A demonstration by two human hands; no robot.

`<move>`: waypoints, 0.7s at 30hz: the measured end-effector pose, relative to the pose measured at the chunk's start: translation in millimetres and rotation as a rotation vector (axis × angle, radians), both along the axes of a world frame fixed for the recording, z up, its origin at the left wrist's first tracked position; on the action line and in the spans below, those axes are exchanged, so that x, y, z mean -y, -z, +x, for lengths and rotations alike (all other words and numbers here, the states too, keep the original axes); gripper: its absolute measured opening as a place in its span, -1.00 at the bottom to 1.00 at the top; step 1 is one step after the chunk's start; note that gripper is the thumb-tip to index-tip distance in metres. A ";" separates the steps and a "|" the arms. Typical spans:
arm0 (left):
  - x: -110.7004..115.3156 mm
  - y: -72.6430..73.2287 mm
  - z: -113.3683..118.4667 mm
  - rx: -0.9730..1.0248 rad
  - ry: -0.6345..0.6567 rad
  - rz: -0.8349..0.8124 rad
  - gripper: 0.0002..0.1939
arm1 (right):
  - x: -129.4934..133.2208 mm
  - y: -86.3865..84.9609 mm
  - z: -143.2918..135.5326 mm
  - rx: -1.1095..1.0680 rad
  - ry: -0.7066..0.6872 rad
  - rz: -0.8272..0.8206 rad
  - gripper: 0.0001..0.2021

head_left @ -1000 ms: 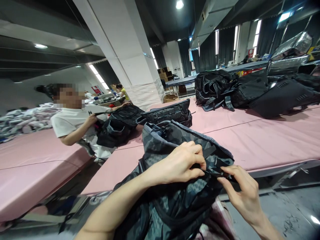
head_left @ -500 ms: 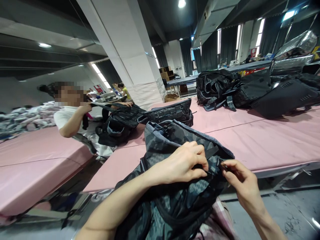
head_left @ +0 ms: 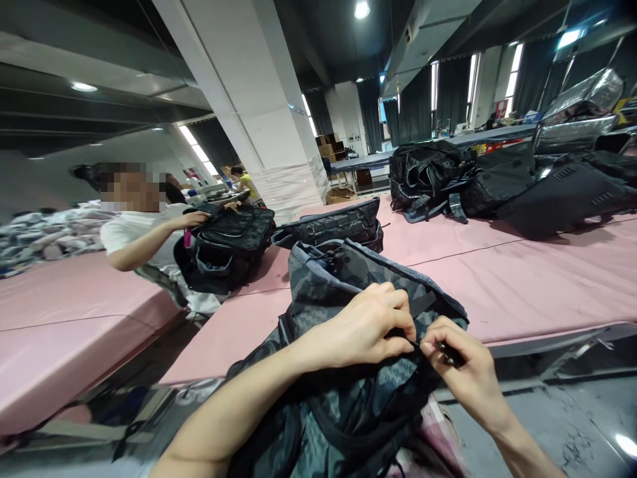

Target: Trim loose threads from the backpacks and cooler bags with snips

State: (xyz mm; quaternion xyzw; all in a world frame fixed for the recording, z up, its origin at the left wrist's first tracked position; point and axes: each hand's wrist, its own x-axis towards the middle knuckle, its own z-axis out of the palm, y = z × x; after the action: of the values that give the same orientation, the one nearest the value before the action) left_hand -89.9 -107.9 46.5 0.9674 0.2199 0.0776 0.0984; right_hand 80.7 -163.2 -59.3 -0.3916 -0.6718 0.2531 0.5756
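Note:
A dark camouflage backpack [head_left: 348, 411] leans against the table edge in front of me, its upper part lying over the pink top. My left hand [head_left: 381, 323] is closed on the bag's fabric, thumb and fingers pinched together near a seam. Right beside those fingertips, my right hand [head_left: 460, 358] pinches at the same spot on the bag, thumb against forefinger. A small dark, shiny object [head_left: 450, 355] shows inside its curled fingers; its kind cannot be made out. What lies between the fingertips is too small to see.
Across the pink table [head_left: 547, 279], another dark bag [head_left: 338, 224] lies just behind mine. At the left, a co-worker [head_left: 142, 232] handles a black backpack [head_left: 229, 249]. More black bags [head_left: 430, 176] are piled at the right, near silvery packs [head_left: 577, 113]. A white pillar [head_left: 249, 99] rises behind.
My right hand has moved left, from the bag's side edge to beside my left fingertips. My left hand has stayed put. The co-worker's backpack now stands more upright and further left.

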 end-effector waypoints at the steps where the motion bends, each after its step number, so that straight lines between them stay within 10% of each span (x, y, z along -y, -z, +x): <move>1: 0.0 0.1 -0.2 0.001 0.000 0.001 -0.87 | 0.8 1.1 1.9 -0.041 -0.050 -0.031 -0.82; 5: -0.8 0.6 -1.0 0.006 0.003 -0.001 -0.85 | 3.9 10.9 13.6 -0.332 -0.259 -0.165 -0.70; 10: -2.3 3.0 1.3 0.009 0.002 -0.011 -0.88 | 2.9 13.1 4.2 -0.113 0.073 -0.033 -0.92; 18: -0.7 1.3 0.3 0.019 -0.010 -0.019 -0.85 | -6.4 14.7 21.9 -0.528 -0.012 -0.245 -0.70; 21: -1.6 1.9 -0.5 0.028 -0.015 -0.034 -0.86 | -4.7 36.7 32.6 -0.302 0.100 -0.291 -0.76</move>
State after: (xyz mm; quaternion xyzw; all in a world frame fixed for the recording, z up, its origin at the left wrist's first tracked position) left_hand -90.3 -106.3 44.6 0.9627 0.2270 0.0882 0.1176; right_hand 113.3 -158.5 -96.0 -0.4611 -0.5142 0.3744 0.6187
